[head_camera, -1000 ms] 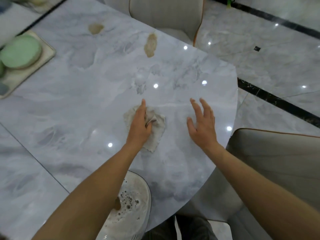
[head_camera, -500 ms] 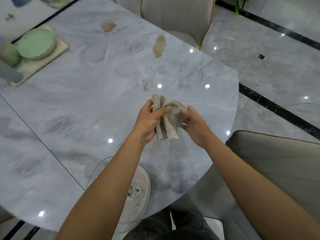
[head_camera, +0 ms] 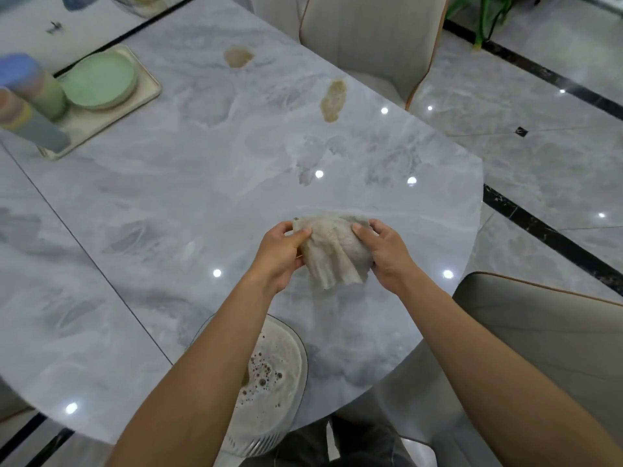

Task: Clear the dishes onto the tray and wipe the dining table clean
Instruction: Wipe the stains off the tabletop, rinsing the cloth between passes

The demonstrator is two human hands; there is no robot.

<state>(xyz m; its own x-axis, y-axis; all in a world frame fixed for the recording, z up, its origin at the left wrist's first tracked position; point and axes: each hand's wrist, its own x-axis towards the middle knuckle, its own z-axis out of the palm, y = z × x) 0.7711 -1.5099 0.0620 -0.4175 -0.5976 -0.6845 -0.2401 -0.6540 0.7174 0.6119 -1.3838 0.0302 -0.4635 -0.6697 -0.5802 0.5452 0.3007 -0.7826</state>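
Beige crumpled cloth (head_camera: 332,252) hangs above the grey marble worktop (head_camera: 202,183) — left hand (head_camera: 281,252) pinches one side; right hand (head_camera: 384,252) grips the other.

- Home dining room: a glossy grey marble-patterned dining table (head_camera: 202,197).
- Two beige upholstered chairs (head_camera: 364,38) at its far and right sides.
- A polished grey tiled floor (head_camera: 539,156), black-banded.

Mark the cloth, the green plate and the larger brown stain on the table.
cloth (head_camera: 332,254): head view, middle of the hanging fabric.
green plate (head_camera: 99,79): head view, centre of its upper face.
larger brown stain (head_camera: 333,100): head view, middle of the patch.
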